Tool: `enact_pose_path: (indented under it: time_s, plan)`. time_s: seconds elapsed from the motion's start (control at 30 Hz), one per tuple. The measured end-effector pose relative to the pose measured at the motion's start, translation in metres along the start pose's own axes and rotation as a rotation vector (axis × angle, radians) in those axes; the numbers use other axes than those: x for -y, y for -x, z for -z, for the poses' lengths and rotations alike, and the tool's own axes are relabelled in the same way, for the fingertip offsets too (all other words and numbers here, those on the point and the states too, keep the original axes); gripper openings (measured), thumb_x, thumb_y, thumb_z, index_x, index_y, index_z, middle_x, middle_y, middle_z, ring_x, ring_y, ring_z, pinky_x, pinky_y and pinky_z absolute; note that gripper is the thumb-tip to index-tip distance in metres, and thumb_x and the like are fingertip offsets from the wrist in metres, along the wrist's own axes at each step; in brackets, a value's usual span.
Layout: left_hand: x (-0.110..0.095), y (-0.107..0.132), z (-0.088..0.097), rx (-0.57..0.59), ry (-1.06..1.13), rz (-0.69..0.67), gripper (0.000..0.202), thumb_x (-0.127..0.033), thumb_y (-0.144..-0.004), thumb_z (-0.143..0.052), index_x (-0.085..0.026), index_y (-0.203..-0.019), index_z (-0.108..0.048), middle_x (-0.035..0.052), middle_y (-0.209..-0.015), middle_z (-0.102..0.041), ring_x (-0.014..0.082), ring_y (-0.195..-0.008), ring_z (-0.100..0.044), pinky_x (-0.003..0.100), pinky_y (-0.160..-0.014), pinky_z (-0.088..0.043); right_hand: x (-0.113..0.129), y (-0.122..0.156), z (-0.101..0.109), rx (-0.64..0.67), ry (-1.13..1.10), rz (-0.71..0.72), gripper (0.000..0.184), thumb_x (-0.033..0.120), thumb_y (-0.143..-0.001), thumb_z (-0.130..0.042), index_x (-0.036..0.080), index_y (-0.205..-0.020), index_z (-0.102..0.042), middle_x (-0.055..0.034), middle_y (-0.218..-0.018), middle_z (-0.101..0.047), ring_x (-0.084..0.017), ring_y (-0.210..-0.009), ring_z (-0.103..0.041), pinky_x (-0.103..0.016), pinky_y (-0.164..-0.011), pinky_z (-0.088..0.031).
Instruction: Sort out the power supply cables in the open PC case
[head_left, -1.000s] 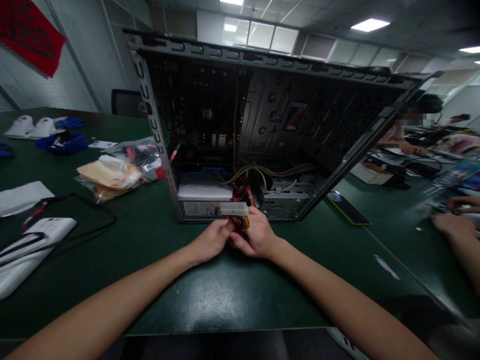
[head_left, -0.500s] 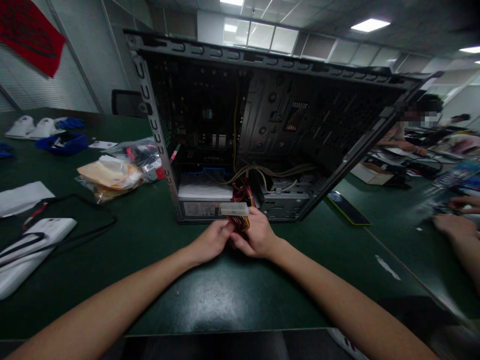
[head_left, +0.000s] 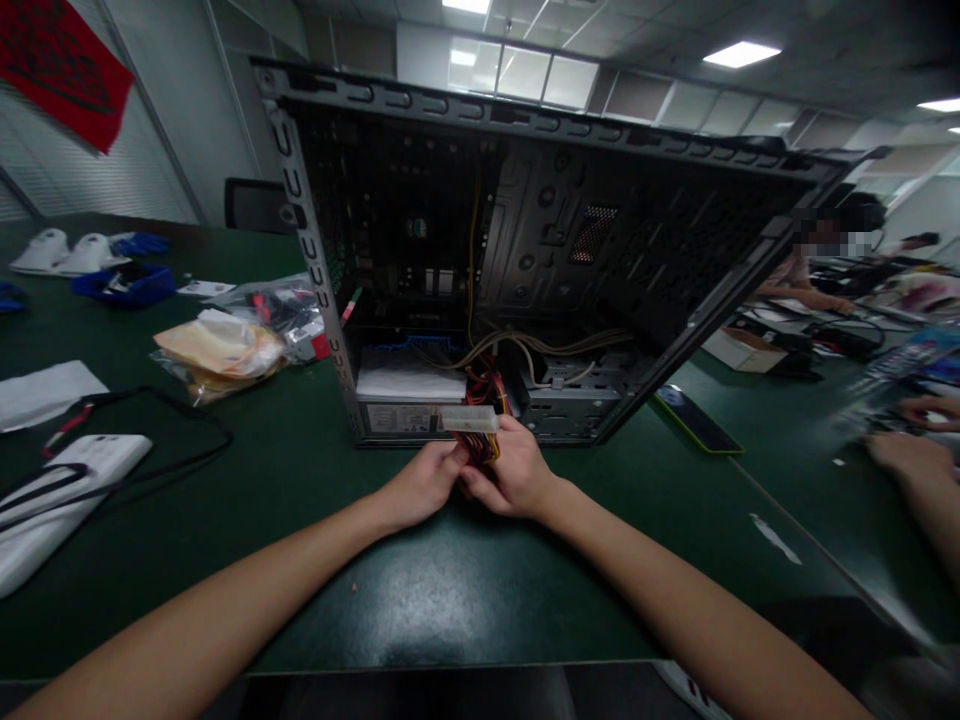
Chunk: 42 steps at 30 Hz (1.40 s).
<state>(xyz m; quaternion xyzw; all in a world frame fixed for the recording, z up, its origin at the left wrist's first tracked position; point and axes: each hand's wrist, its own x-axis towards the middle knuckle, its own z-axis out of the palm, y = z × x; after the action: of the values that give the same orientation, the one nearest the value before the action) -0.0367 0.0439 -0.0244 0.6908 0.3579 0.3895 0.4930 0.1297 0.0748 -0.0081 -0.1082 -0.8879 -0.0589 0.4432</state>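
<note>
An open computer case point(head_left: 540, 105) stands on the green table with its inside facing me. In front of its lower edge, my left hand point(head_left: 424, 482) and my right hand point(head_left: 519, 468) meet, both closed around a bundle of coloured power cables point(head_left: 480, 445). A long white power connector point(head_left: 469, 418) at the end of the bundle sticks up above my fingers. Behind it sits the power supply point(head_left: 401, 416) with its label, a white sheet on top. Thin beige cables point(head_left: 525, 345) run across the lower case beside a metal drive cage point(head_left: 570, 405). Fingertips are partly hidden by the cables.
Left on the table point(head_left: 420, 610) lie plastic bags point(head_left: 232, 345), a white power strip point(head_left: 75, 500) with a black cable, and blue and white items point(head_left: 124, 285). Right are a dark flat device with a yellow-green edge point(head_left: 697, 420) and a co-worker's hand point(head_left: 911, 460).
</note>
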Motion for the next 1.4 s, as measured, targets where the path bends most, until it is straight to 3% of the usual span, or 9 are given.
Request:
enact_pose_path:
  time_s: [0.3,0.47,0.7,0.83,0.93,1.03,1.17,1.3,1.4]
  plan:
    - [0.003,0.001,0.000,0.001,0.000,-0.010,0.082,-0.083,-0.085,-0.022,-0.012,-0.085,-0.063,0.0067,-0.072,-0.063,0.0199,-0.069,-0.055,0.033,-0.075,-0.050,0.000,0.000,-0.001,0.017,0.031,-0.008,0.023,0.028,-0.096,-0.045,0.020,-0.076,-0.053,-0.0008,-0.061,-0.057,-0.016,-0.055,-0.050,-0.032,-0.065,-0.041]
    - [0.006,0.002,0.002,-0.039,-0.033,-0.016,0.090,-0.086,-0.082,-0.013,-0.012,-0.089,-0.065,0.0091,-0.082,-0.067,0.0232,-0.083,-0.058,0.034,-0.085,-0.050,0.003,-0.003,-0.002,0.051,0.051,-0.014,0.024,0.026,-0.096,-0.046,0.018,-0.076,-0.055,-0.0006,-0.061,-0.058,-0.015,-0.055,-0.052,-0.032,-0.068,-0.042]
    - [0.006,0.006,-0.003,0.055,0.077,0.063,0.102,-0.092,-0.071,0.000,-0.013,-0.082,-0.064,0.0096,-0.073,-0.064,0.0220,-0.072,-0.061,0.035,-0.073,-0.051,-0.001,-0.005,0.009,0.054,-0.050,-0.047,0.017,0.025,-0.097,-0.049,0.015,-0.089,-0.061,-0.0011,-0.065,-0.063,-0.014,-0.055,-0.053,-0.030,-0.065,-0.042]
    - [0.007,0.004,-0.006,0.097,0.136,0.053,0.098,-0.090,-0.076,-0.004,-0.013,-0.080,-0.064,0.0101,-0.076,-0.065,0.0194,-0.069,-0.059,0.033,-0.070,-0.050,-0.005,-0.007,0.016,0.017,-0.025,-0.092,0.017,0.025,-0.097,-0.051,0.015,-0.088,-0.062,-0.0006,-0.062,-0.062,-0.013,-0.052,-0.050,-0.030,-0.063,-0.042]
    - [0.007,0.002,-0.007,0.104,0.157,0.044,0.093,-0.087,-0.080,-0.010,-0.012,-0.080,-0.065,0.0092,-0.074,-0.065,0.0174,-0.066,-0.057,0.031,-0.067,-0.048,-0.009,-0.011,0.023,0.062,0.027,-0.124,0.018,0.025,-0.097,-0.051,0.015,-0.086,-0.062,-0.0007,-0.061,-0.060,-0.013,-0.052,-0.048,-0.028,-0.061,-0.040]
    - [0.005,0.002,-0.007,0.108,0.149,0.039,0.089,-0.084,-0.084,-0.015,-0.011,-0.082,-0.066,0.0085,-0.073,-0.065,0.0163,-0.064,-0.056,0.029,-0.065,-0.047,-0.010,-0.029,0.032,0.073,0.091,-0.216,0.026,0.028,-0.097,-0.050,0.016,-0.077,-0.060,0.0009,-0.058,-0.054,-0.012,-0.050,-0.045,-0.026,-0.055,-0.035]
    - [0.003,0.003,-0.007,0.090,0.167,0.059,0.086,-0.082,-0.087,-0.018,-0.011,-0.081,-0.066,0.0086,-0.072,-0.065,0.0164,-0.063,-0.056,0.029,-0.064,-0.046,-0.006,-0.080,0.038,0.035,0.108,-0.337,0.033,0.033,-0.100,-0.047,0.016,-0.074,-0.058,0.0011,-0.061,-0.054,-0.010,-0.053,-0.049,-0.023,-0.055,-0.034]
    - [0.000,0.003,-0.008,0.072,0.142,0.064,0.085,-0.083,-0.086,-0.020,-0.011,-0.079,-0.066,0.0078,-0.070,-0.064,0.0170,-0.063,-0.056,0.029,-0.065,-0.046,-0.006,-0.135,0.026,0.237,0.249,-0.297,0.029,0.035,-0.101,-0.044,0.017,-0.091,-0.064,-0.0049,-0.087,-0.066,-0.016,-0.079,-0.062,-0.023,-0.068,-0.039]
    - [-0.002,0.004,-0.007,0.057,0.104,0.064,0.088,-0.085,-0.084,-0.019,-0.011,-0.079,-0.067,0.0079,-0.069,-0.063,0.0174,-0.063,-0.057,0.030,-0.065,-0.046,-0.013,-0.159,0.011,0.365,0.357,-0.364,0.028,0.032,-0.102,-0.041,0.019,-0.100,-0.065,-0.0074,-0.100,-0.068,-0.019,-0.087,-0.064,-0.024,-0.068,-0.042]
